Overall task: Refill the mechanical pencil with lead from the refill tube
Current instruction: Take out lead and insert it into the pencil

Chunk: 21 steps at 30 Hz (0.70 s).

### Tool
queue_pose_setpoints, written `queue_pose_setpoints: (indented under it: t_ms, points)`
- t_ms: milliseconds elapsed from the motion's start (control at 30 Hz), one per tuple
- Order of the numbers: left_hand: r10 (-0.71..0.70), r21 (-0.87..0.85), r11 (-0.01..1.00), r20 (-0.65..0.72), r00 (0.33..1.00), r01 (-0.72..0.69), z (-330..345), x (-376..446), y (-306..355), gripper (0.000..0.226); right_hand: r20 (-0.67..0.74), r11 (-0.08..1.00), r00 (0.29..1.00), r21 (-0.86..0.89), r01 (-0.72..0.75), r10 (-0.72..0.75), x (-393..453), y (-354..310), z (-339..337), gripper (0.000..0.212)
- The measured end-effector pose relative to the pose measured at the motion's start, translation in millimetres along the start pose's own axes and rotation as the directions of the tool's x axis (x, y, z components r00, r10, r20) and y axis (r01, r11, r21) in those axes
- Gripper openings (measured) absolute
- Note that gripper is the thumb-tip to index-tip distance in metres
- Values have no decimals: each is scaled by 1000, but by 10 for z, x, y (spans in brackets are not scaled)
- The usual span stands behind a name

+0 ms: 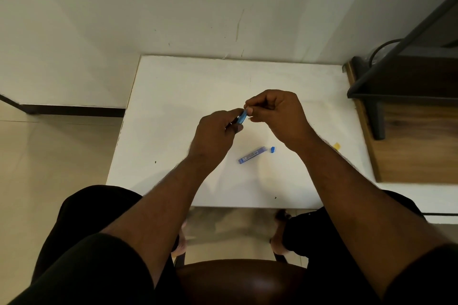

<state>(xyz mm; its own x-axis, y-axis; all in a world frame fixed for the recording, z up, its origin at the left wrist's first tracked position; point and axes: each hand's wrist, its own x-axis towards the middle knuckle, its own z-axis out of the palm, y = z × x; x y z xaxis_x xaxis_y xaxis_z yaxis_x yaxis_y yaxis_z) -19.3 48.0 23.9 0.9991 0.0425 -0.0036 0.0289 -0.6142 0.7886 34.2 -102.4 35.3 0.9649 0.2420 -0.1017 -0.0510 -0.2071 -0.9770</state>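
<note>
Pencil (241,117) first: you are holding its blue barrel above the middle of the white table (173,96), your left hand (214,137) curled closed around it. Your right hand (277,112) is pinching its fingertips together at the pencil's upper end; whether a lead is between them is too small to tell. The refill tube (251,155) is lying on the table just nearer you than your hands, and its small blue cap (272,149) is sitting loose just beside the tube's open end. Print on the tube's label is too small to read. A yellow scrap (336,146) is resting near the table's right edge. Behind the table a scuffed pale wall (223,7) is rising; a dark wooden shelf (409,106) is standing to the table's right, and beige floor tiles (49,156) are spreading to its left.
</note>
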Motion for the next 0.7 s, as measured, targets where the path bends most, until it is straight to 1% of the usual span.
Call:
queue_pose_setpoints:
  t_ms: [67, 200, 233, 300, 367, 433, 500, 567, 633, 700]
  points:
    - [-12, 0, 1000, -5, 1000, 12, 12, -9, 1, 31, 27, 1000, 999, 16, -24, 23, 12, -5, -9, 14]
    - [-65, -4, 998, 17, 998, 65, 69, -23, -4, 30, 49, 997, 996, -29, -78, 79, 8, 31, -20, 15]
    - [-72, 3, 997, 29, 997, 72, 80, -18, -15, 29, 47, 994, 994, -30, -102, 103, 4, 45, -24, 18]
    - [-100, 31, 995, 70, 993, 98, 102, 1, -54, 30, 31, 984, 984, -51, -171, 173, -10, 79, -21, 29]
    - [-149, 85, 987, 108, 983, 140, 136, 17, -128, 34, -9, 962, 969, -116, -247, 248, -10, 138, -8, 38]
    - [-206, 120, 974, 127, 970, 192, 169, 24, -215, 37, -71, 927, 959, -243, -285, 276, 11, 214, -14, 34]
    - [-257, 125, 963, 143, 956, 240, 192, 25, -291, 38, -107, 846, 957, -449, -287, 268, 44, 268, -79, 22]
    - [-276, 138, 957, 156, 948, 256, 200, 20, -336, 38, -106, 705, 945, -641, -303, 310, 52, 287, -169, 14]
    - [-285, 149, 953, 149, 947, 264, 202, 12, -363, 37, -104, 569, 905, -747, -345, 412, 22, 281, -223, 16]
    - [-294, 154, 949, 133, 946, 273, 215, 9, -381, 35, -106, 489, 863, -787, -377, 494, -13, 276, -225, 21]
